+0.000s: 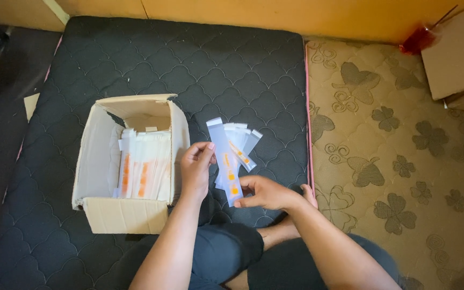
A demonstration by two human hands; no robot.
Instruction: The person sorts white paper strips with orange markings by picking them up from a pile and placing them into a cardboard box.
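Am holding fan of clear narrow sleeves with orange labels (pixel 231 156) between both hands, above dark quilted mattress (pixel 232 70). My right hand (pixel 267 193) is pinching lower ends together, thumb over fingers, so fan is staying bunched at base. My left hand (pixel 197 169) is pressing thumb and fingertips on edge of longest sleeve, steadying it upright.

Open cardboard box (pixel 100 161) is sitting just beside left hand, more sleeves standing packed inside. Mattress edge is running near right hand; floral mat (pixel 404 161) beyond is giving open room.
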